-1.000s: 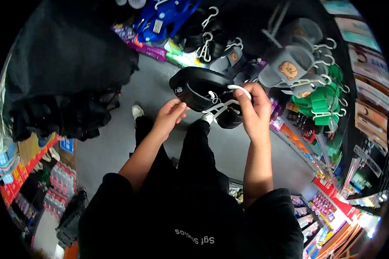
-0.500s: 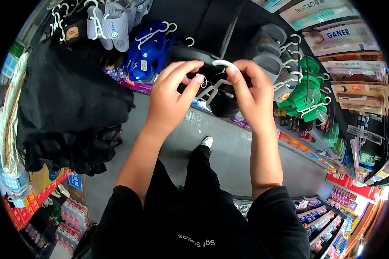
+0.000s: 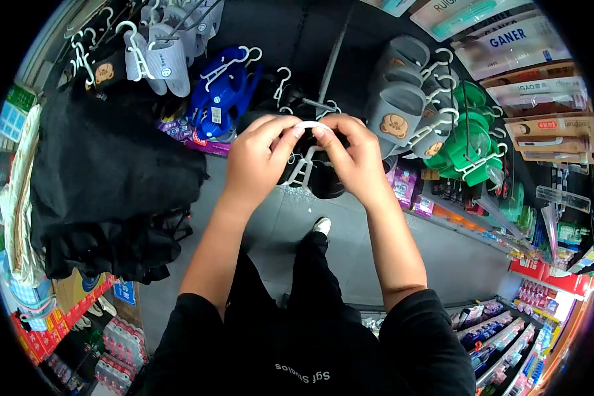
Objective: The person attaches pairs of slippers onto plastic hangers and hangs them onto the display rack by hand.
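Observation:
Between my two hands is a curved white plastic hanger hook (image 3: 312,124). My left hand (image 3: 261,155) pinches its left end with thumb and forefinger. On the other end, the thumb and fingers of my right hand (image 3: 356,152) are closed. Just below hangs a white slipper hanger (image 3: 301,170), with black slippers (image 3: 327,179) beside it, partly hidden by my hands. Whether that hanger joins the hook cannot be seen. Behind my fingers, a metal display rod (image 3: 320,103) points toward me.
Blue slippers (image 3: 218,99) and pale grey slippers (image 3: 168,63) hang at left. Grey bear slippers (image 3: 402,109) and green slippers (image 3: 472,142) hang at right, near packaged goods (image 3: 511,43). Black fabric (image 3: 112,178) bulges at the left. Grey floor tiles (image 3: 277,228) lie below.
Both hands have moved down, the right one also leftward, bringing them closer together. The hook now spans both hands' fingertips. The metal rod's end has come into sight above them.

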### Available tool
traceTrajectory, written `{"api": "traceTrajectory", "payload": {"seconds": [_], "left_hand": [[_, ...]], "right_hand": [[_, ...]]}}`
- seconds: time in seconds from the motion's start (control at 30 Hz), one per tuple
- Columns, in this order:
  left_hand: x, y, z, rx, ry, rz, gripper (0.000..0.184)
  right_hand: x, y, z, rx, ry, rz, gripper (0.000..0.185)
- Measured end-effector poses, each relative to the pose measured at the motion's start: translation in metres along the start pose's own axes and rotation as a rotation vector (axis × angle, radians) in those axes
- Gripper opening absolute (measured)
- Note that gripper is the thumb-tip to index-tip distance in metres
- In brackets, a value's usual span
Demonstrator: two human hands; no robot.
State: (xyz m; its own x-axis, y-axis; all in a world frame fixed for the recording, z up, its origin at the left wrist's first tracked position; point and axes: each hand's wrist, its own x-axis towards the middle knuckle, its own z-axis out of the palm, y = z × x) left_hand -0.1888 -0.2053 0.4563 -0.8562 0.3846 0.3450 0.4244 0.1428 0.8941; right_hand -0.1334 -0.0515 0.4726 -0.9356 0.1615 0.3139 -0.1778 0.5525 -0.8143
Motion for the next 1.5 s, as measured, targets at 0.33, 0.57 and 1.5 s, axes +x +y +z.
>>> {"api": "traceTrajectory", "payload": {"seconds": [0.33,0.57,1.5], "left_hand": [[0.041,-0.009,0.012,0.134,0.034,0.096,0.016],[0.056,-0.012,0.022,0.181,0.013,0.04,0.018],[0.196,-0.075,0.098,-0.125,-0.136,-0.05,0.056]], "right_hand": [[0.037,0.018,-0.004,0.096,0.131,0.005,0.013],[0.045,0.024,-0.004,0.068,0.184,0.049,0.012],[0.227,0.154,-0.05,-0.288,0.387,-0.085,0.013]]}}
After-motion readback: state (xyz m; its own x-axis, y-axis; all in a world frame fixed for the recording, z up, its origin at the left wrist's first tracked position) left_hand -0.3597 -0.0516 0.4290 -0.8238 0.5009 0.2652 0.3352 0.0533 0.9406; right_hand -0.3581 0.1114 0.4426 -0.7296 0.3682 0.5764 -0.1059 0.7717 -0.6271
